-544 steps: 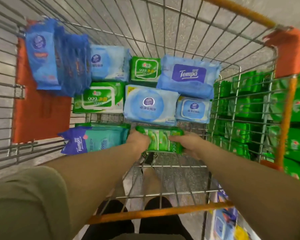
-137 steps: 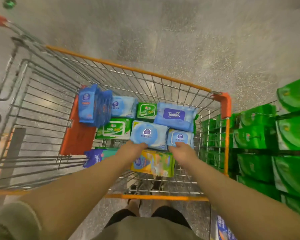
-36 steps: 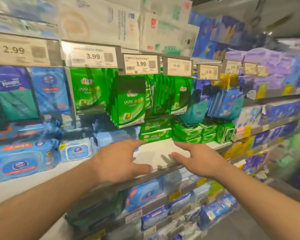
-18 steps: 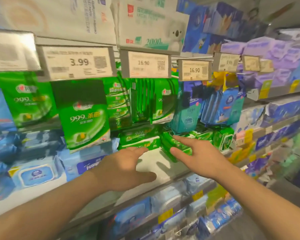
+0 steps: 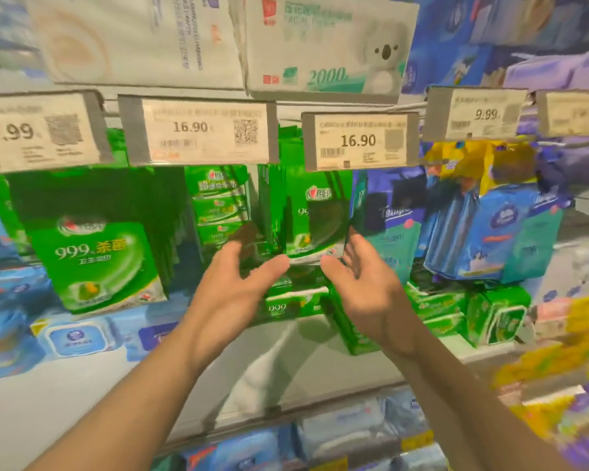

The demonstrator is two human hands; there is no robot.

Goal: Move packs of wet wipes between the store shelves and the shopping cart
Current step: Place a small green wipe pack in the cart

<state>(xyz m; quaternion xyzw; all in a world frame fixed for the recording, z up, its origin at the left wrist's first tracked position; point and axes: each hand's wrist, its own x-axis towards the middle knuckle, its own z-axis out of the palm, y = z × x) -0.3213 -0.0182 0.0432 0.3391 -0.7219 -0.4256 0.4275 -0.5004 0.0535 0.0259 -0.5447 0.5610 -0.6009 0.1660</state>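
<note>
straight ahead at the shelf, the hanging green pack (image 5: pixel 315 229) stands upright just above both hands, left hand (image 5: pixel 233 288) and right hand (image 5: pixel 361 283) spread open either side (neither gripping yet), right looks marginally nearer.
</note>
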